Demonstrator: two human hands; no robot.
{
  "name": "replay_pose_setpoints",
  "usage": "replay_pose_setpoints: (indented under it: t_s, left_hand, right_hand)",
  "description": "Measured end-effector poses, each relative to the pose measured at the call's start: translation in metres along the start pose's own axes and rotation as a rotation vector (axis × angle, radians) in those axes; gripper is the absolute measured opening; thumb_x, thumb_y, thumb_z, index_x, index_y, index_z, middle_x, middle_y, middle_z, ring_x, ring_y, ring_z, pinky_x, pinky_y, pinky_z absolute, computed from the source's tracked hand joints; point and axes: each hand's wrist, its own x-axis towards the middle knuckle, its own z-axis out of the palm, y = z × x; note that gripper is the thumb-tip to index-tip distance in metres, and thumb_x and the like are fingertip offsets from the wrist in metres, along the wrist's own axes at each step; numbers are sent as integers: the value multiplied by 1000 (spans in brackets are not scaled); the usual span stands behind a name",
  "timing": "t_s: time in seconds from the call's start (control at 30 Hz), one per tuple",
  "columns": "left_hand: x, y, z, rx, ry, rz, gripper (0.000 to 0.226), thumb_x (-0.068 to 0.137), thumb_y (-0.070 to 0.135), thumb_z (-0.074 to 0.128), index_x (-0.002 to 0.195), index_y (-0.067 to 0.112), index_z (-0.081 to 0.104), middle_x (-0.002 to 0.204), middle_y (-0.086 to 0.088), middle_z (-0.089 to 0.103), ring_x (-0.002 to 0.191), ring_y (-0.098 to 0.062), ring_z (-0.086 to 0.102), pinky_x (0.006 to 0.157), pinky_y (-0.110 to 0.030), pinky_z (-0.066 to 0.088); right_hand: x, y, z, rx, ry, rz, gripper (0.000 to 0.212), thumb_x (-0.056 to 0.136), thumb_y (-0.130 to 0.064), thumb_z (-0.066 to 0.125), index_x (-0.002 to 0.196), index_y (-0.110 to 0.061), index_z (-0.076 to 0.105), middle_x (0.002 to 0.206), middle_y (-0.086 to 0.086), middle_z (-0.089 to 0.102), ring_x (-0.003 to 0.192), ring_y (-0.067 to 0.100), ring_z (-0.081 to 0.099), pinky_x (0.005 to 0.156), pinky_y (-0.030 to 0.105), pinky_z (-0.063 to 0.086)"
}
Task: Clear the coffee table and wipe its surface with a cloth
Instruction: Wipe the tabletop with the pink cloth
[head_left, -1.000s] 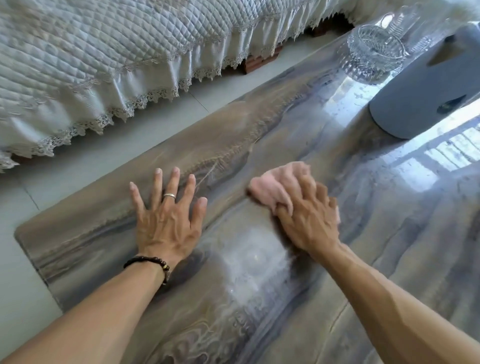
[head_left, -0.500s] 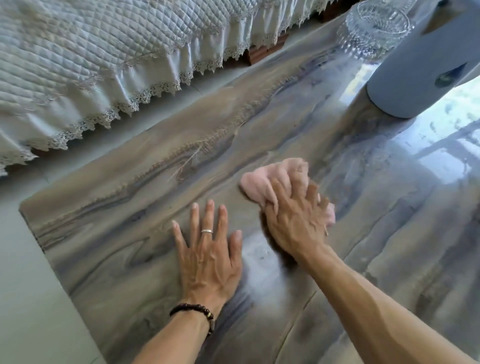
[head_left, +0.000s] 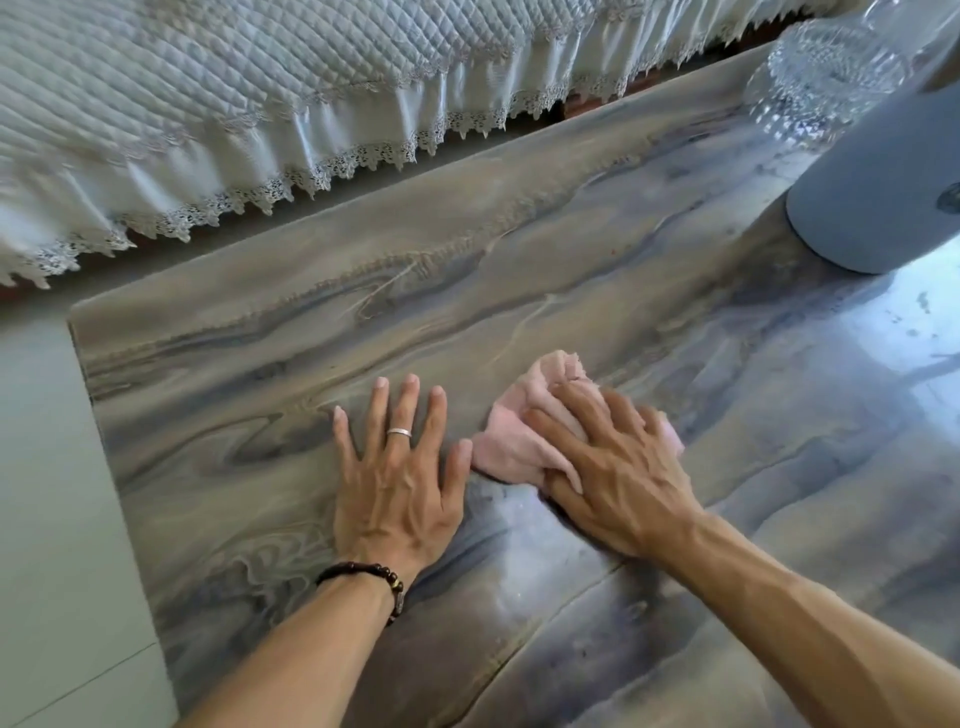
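The left hand (head_left: 397, 478) lies flat on the counter (head_left: 519, 291), palm down, fingers straight and spread, holding nothing; a ring sits on one finger and a dark bead bracelet (head_left: 371, 577) circles the wrist. Just beside it, the right hand (head_left: 618, 467) presses down on a bunched pink cloth (head_left: 519, 447), its fingers bent over the top of the cloth and the thumb tucked along its near side, so the cloth is gripped against the surface. The cloth pokes out beyond the fingertips toward the far edge and nearly touches the left thumb. Both hands sit toward the left end of the counter, nearer the near side than the far edge. The left edge runs down close to the left hand, with the far-left corner well apart from the fingers; pale floor (head_left: 47, 493) lies past that edge. Between the hands and the far edge is a broad band of bare streaked surface. A narrow strip of floor separates the far edge from a quilted white bed cover (head_left: 208, 104) with a lace-trimmed frill that hangs down. Toward the far-right corner stands a grey rounded container (head_left: 872, 182), well apart from the cloth, and behind it at the far edge a cut-glass bowl (head_left: 831, 67). To the right of the cloth the surface shines with reflected light.
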Motion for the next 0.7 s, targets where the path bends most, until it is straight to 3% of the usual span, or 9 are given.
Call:
replay_pose_setpoints:
  t_s: [0.13,0.23,0.3,0.37,0.5,0.53,0.6,0.67,0.7]
  left_hand:
    - [2,1,1,-6,-8,-6,72,95,55,5,140,16,46,149,-11,39,142,-34,24,110,-66,15]
    - [0,-2,0,-19,4,10,73,94,58,9,140,15,46,150,-11,37,143,-33,23,111,-65,13]
    - [1,-6,1,-13,16,18,73,92,60,12,142,16,44,152,-11,34,144,-32,20,112,-64,9]
    - [-1,-5,2,-15,24,19,76,91,62,11,144,17,41,154,-10,31,145,-32,16,113,-63,6]
    - [-4,-1,2,-5,89,54,72,93,57,16,142,13,43,152,-13,34,142,-37,21,111,-66,5]
    - [-10,0,1,1,122,51,69,94,55,18,141,11,44,150,-14,36,141,-38,23,111,-66,5]
    - [-29,8,-1,-19,161,38,65,96,50,20,139,9,46,149,-16,38,141,-38,25,111,-66,5]
    - [-63,19,-1,-90,158,9,64,96,48,20,137,8,49,148,-16,40,141,-36,27,112,-64,5]
    - [-81,25,1,-124,138,-2,64,97,48,19,136,8,50,147,-15,41,141,-36,28,112,-64,7]
  right_hand:
    - [44,2,-1,46,53,524,56,84,-48,34,139,-38,39,149,14,32,113,41,42,88,49,36]
    - [10,-49,9,3,58,301,62,84,-49,43,145,-38,37,158,14,25,124,36,35,91,46,31]
    - [-21,-46,6,46,21,74,58,82,-49,49,139,-39,47,148,7,40,117,33,41,86,43,30]
    - [-23,-18,2,-7,-3,50,54,81,-49,46,135,-41,49,140,3,44,108,33,45,84,43,35]
    - [6,-32,4,112,83,601,43,87,-44,38,130,-40,39,144,7,34,113,37,40,91,49,34]
    - [-2,-51,7,98,107,555,45,88,-44,37,132,-40,40,147,6,32,117,37,39,93,48,33]
    - [-34,-73,9,50,82,246,53,87,-44,41,140,-37,43,153,5,32,125,34,34,95,45,32]
    - [-68,-59,2,9,-5,-7,56,84,-45,47,139,-34,49,148,4,43,127,28,35,93,41,30]
    - [-74,-42,-2,-15,-40,-20,57,82,-47,46,139,-36,48,146,3,44,124,28,38,91,41,32]
